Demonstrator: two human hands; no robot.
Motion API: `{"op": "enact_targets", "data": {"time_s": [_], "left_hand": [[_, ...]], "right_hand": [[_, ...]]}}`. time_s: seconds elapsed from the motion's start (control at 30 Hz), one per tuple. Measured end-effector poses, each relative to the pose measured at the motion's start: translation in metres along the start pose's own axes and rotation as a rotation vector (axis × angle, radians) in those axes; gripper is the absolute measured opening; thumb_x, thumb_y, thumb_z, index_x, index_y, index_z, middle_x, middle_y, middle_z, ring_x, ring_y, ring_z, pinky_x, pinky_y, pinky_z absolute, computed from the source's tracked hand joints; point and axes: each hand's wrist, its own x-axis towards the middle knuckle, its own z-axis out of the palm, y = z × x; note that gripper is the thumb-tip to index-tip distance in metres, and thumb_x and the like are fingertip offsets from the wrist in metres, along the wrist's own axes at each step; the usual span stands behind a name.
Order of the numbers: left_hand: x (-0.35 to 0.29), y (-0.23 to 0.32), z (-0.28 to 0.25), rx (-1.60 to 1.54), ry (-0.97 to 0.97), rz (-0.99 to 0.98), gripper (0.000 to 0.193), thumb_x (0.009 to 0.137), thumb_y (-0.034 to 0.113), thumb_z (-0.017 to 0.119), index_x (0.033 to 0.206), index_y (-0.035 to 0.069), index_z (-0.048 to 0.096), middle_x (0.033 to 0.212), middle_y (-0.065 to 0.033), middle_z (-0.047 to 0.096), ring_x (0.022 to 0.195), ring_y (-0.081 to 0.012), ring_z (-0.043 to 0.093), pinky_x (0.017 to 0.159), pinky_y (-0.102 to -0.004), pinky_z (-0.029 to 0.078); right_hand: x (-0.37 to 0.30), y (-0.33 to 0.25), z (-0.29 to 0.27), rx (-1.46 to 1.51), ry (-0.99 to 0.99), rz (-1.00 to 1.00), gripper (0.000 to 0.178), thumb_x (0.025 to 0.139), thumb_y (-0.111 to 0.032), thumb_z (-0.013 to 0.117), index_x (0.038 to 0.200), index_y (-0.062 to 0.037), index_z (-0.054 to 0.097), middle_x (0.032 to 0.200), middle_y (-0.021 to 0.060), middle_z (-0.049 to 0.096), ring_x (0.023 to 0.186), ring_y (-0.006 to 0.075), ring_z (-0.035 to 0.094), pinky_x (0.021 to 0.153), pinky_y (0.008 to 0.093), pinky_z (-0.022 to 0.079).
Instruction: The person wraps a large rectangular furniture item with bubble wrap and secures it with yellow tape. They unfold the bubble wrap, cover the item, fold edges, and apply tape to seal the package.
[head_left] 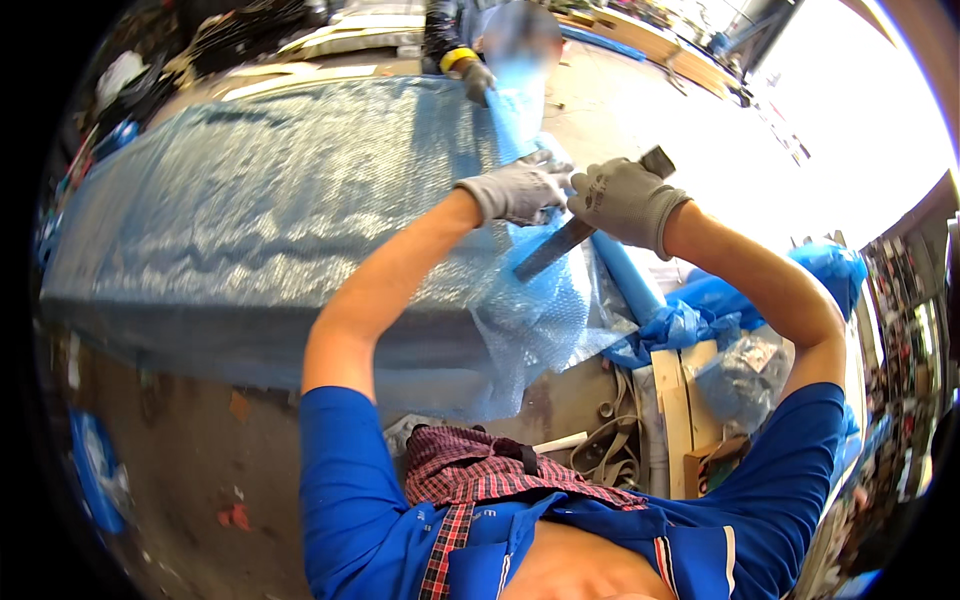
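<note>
My left hand (525, 188), in a grey work glove, pinches the edge of blue bubble wrap (535, 335) at the right end of a large wrapped block. My right hand (622, 203), gloved as well, is closed around a dark, flat bar-like tool (555, 250). Its long end slants down to the left over the bubble wrap, and its short end sticks out above my fist. My hands are close together, the right one just beside the left fingertips. Bubble wrap covers the top of the block (290, 190) and hangs over its near side.
Across the block, a co-worker's gloved hand (478, 82) is at the wrap. To the right lie a blue roll (628, 275), crumpled blue film (825, 268), wooden boards (685, 405) and a clear plastic bag (745, 380). Straps (615, 440) lie on the floor near me.
</note>
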Motion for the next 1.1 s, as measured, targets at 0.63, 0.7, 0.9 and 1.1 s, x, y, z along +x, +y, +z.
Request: {"op": "enact_targets", "data": {"time_s": [0.63,0.7,0.9,1.1], "left_hand": [[0.041,-0.069,0.0,-0.512,0.272,0.406,0.014,0.085,0.013,0.062,0.098,0.008,0.062,0.088,-0.011,0.066,0.08,-0.0285,0.065,0.071,-0.0374,0.051],[0.043,-0.079,0.012,-0.547,0.335,0.359,0.019,0.091,0.021,0.057,0.107,0.013,0.063,0.086,-0.0106,0.069,0.073,-0.025,0.068,0.066,-0.0363,0.054],[0.034,-0.063,-0.011,-0.838,0.448,0.243,0.014,0.089,0.004,0.054,0.101,0.003,0.061,0.081,-0.0097,0.065,0.074,-0.0192,0.063,0.067,-0.0312,0.05],[0.004,-0.059,-0.02,-0.799,0.463,0.214,0.02,0.084,-0.001,0.051,0.102,0.003,0.061,0.088,-0.0139,0.062,0.081,-0.0266,0.06,0.075,-0.0333,0.046]], "right_hand": [[-0.107,-0.119,-0.114,0.695,-0.482,0.89,0.019,0.082,-0.014,0.057,0.096,-0.0058,0.047,0.059,0.0149,0.056,0.059,0.0361,0.059,0.056,0.0455,0.045],[-0.131,-0.157,-0.134,0.786,-0.482,1.072,0.021,0.085,-0.02,0.058,0.095,-0.0065,0.046,0.06,0.0161,0.056,0.059,0.0373,0.059,0.054,0.0461,0.044],[-0.211,-0.331,-0.118,0.865,-0.443,1.435,0.017,0.086,-0.02,0.06,0.094,-0.0078,0.05,0.064,0.0145,0.06,0.057,0.0276,0.061,0.05,0.0392,0.046],[-0.128,-0.38,-0.06,2.32,0.235,1.809,0.021,0.091,-0.021,0.059,0.103,-0.0055,0.051,0.069,-0.0002,0.054,0.054,0.0051,0.051,0.045,0.0203,0.042]]}}
